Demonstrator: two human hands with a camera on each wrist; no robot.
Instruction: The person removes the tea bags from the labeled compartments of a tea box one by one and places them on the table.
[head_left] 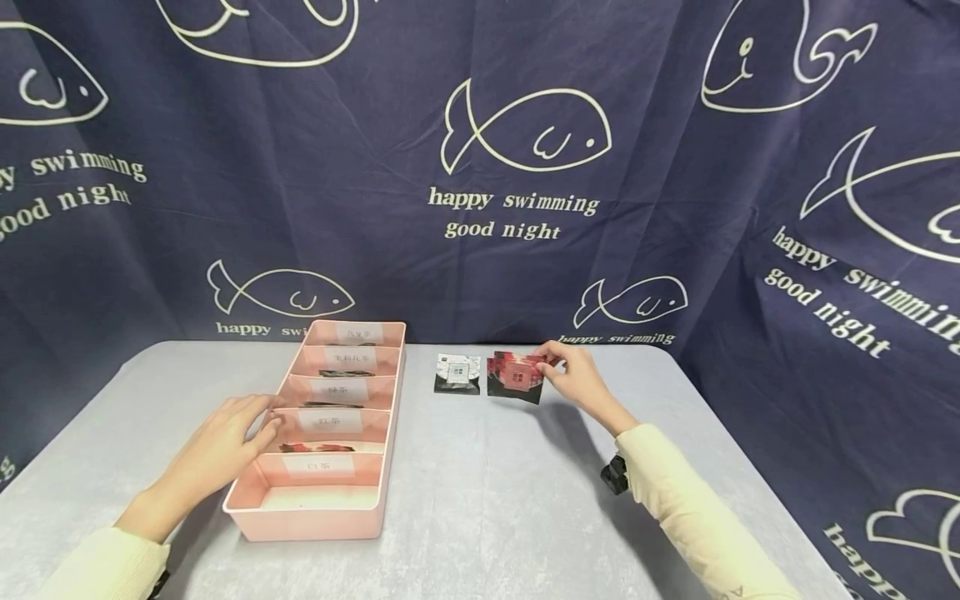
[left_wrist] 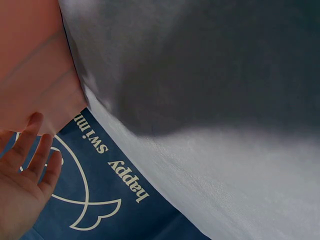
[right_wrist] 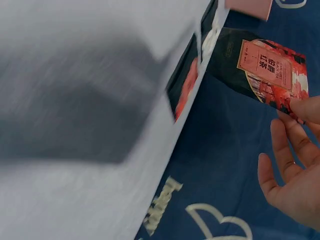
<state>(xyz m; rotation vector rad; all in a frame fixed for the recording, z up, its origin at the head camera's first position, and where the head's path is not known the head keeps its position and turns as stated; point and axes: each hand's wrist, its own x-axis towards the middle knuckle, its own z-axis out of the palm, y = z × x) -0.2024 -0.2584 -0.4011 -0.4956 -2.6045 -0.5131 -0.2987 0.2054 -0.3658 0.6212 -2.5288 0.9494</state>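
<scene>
My right hand pinches a red and black tea sachet by its red end, thumb on the label side. The sachet is lifted and tilted above the table; a second red and black sachet lies on the table below it. Beside that lies a white and black sachet. My left hand rests at the left rim of a long pink divided box, its fingers extended and fingertips touching the side. In the left wrist view these fingers overlap the pink wall.
White labels mark the box's compartments. The front one holds nothing; red sachets lie in the second, and dark sachets show farther back. A dark blue curtain with fish drawings hangs behind the grey table.
</scene>
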